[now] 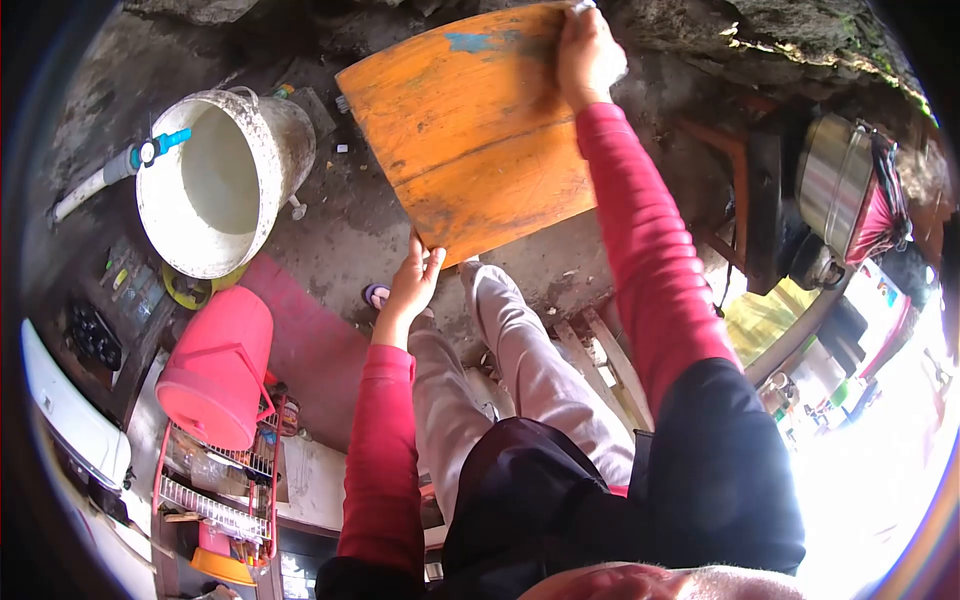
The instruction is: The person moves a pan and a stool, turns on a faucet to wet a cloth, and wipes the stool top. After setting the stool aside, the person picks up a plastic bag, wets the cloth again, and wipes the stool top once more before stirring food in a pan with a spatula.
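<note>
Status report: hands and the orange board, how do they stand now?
Both gripping: left hand at lower corner of orange board, right hand at top edge. Board held up, tilted. Beside it white bucket, not touching.

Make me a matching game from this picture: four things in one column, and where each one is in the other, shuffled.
Things:
1 left hand
2 right hand
3 pot
4 tap

Places:
a at the white bucket rim
b on the board top edge
c at the board's bottom edge
d far right of the board

Pairs: 1-c, 2-b, 3-d, 4-a
</note>
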The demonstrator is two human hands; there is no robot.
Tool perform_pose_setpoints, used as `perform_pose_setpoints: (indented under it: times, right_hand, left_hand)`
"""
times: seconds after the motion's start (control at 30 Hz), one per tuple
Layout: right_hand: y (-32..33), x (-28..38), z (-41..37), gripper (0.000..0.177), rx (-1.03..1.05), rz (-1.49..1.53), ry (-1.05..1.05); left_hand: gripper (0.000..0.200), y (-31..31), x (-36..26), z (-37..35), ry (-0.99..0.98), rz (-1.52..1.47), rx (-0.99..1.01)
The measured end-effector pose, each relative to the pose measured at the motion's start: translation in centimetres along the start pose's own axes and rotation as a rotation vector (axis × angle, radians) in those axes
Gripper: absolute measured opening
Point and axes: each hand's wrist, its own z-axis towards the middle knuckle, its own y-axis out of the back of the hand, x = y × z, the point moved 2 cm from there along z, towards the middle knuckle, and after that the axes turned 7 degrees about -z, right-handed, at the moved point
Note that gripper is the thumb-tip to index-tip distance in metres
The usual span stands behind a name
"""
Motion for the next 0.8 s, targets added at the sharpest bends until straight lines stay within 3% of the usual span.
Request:
perform_pose_setpoints:
  times: [0.03, 0.07, 0.1, 0.13, 0.27, 0.3, 0.33, 0.37, 0.4, 0.47, 0.53, 0.6, 0.67, 0.77, 0.8]
  right_hand:
    - [-1.3, 0.9, -1.1, 0.020, 0.068, 0.102, -0.201]
    - [-2.7, 2.7, -2.1, 0.012, 0.087, 0.436, -0.451]
    - [-3.0, 5.2, -3.2, 0.011, 0.041, -0.085, 0.199]
    - [-1.5, 8.0, -4.1, 0.009, 0.212, 0.101, 0.282]
    - [-1.0, 4.9, -1.7, 0.011, 0.218, 0.004, 0.297]
    - [1.3, 4.0, 0.3, 0.022, 0.362, -0.021, 0.101]
    - [0.8, 2.8, 1.0, 0.023, 0.056, -0.079, 0.071]
    - [-0.4, 1.6, 1.4, 0.027, 0.103, 0.032, -0.032]
    - [-1.1, 0.8, 1.2, 0.032, 0.024, -0.033, 0.043]
    - [-0.6, -0.8, -1.6, 0.040, 0.119, -0.082, 0.039]
    - [0.5, -3.0, -5.9, 0.044, 0.055, -0.013, 0.056]
    - [4.0, -5.4, -12.6, 0.056, 0.324, -0.094, -0.042]
    - [4.0, -6.2, -14.8, 0.054, 0.302, -0.193, -0.090]
    - [0.9, -2.2, -6.3, 0.053, 0.230, -0.096, -0.023]
    - [-1.6, -1.3, -3.2, 0.052, 0.197, -0.264, 0.092]
  left_hand:
    - [0.063, 0.0, -0.2, -0.2, 0.041, 0.002, -0.006]
    - [0.063, 0.1, -0.3, -0.2, 0.042, 0.011, -0.005]
    - [0.063, 0.3, -0.2, -0.1, 0.044, 0.003, -0.001]
    - [0.063, 0.3, -0.1, -0.2, 0.048, -0.012, 0.006]
    - [0.064, 0.5, 0.3, -0.1, 0.069, 0.048, 0.031]
    - [0.064, 0.4, 0.4, 0.0, 0.070, 0.049, 0.033]
    - [0.064, 0.4, 0.5, 0.0, 0.057, 0.033, 0.022]
    - [0.064, 0.3, 0.6, 0.1, 0.043, 0.014, 0.009]
    - [0.064, 0.2, 0.5, 0.1, 0.045, 0.012, 0.010]
    - [0.063, 0.3, -0.5, 0.0, 0.089, -0.076, 0.055]
    - [0.064, 0.2, -1.6, -0.2, 0.121, -0.092, 0.054]
    - [0.064, 0.3, -1.5, -0.1, 0.145, -0.111, 0.049]
    - [0.063, 0.2, 0.7, 0.2, 0.072, -0.034, 0.014]
    - [0.064, 0.1, 0.0, 0.2, -0.010, -0.059, 0.015]
    - [0.064, -0.1, 0.2, 0.2, -0.048, -0.101, 0.020]
